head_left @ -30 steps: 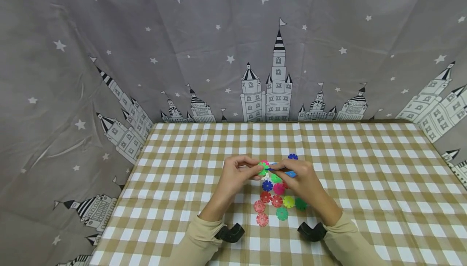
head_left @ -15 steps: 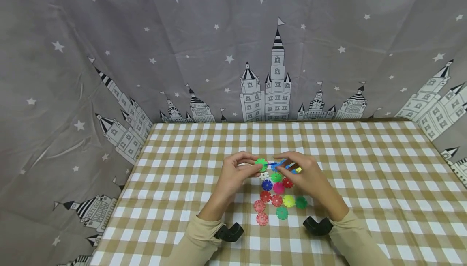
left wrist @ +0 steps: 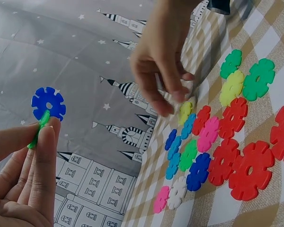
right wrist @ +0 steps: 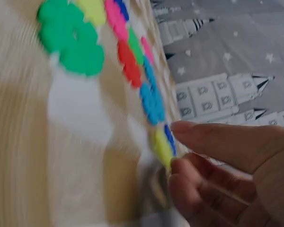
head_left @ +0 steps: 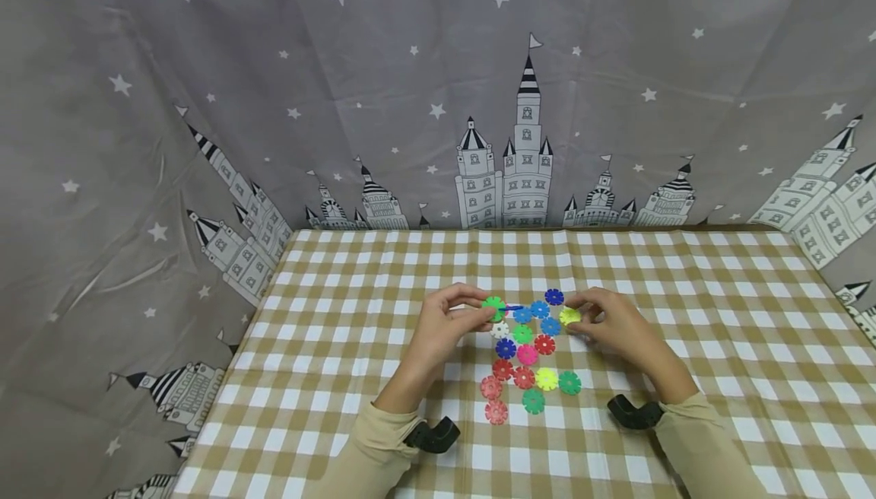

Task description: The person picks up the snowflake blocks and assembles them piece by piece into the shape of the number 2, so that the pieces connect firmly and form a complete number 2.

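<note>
My left hand pinches a green notched plastic disc between thumb and fingers, above the table. Slotted crosswise into that disc is a dark blue one, seen edge-on from the head and face-on in the left wrist view. To the right, my right hand is low over the table by a yellow disc, its thumb and fingers spread around the disc's right side. Whether they touch it is unclear; the right wrist view is blurred there.
Several loose discs lie between the hands and nearer me: light blue, red, pink, white and dark green ones. A checked cloth covers the table, with a grey castle-print curtain behind.
The right hand has let go of the dark blue disc, which stays joined to the green one, and has moved right to the yellow disc. My left hand keeps its grip, nearly still.
</note>
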Motion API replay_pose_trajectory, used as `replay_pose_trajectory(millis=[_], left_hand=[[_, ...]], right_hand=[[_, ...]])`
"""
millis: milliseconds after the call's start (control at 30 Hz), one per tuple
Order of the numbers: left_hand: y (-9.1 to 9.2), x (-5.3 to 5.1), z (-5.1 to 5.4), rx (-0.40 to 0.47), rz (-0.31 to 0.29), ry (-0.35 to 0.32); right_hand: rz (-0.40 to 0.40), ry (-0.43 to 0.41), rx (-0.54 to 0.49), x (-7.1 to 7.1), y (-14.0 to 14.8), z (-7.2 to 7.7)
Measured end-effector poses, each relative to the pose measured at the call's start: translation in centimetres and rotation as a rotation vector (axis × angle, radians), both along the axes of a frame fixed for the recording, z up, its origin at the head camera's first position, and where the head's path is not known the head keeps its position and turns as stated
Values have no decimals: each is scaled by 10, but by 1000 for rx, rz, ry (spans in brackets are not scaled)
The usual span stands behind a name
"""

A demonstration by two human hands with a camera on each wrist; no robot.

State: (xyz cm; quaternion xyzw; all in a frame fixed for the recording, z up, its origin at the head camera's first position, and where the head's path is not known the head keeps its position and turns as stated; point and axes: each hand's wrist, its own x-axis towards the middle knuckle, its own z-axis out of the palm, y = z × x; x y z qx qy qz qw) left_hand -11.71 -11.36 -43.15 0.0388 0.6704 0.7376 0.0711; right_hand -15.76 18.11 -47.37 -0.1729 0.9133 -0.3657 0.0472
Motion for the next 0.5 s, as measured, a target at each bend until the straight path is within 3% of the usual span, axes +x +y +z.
replay_pose_trajectory(millis=[300,500], left_hand=[[0,0,-4,-18,4,4],[2,-2,-3,-23,10,-14]], right_hand=[[-17,84,42,-5,3,-15],[-40,48,-1,-6,3,-16]])
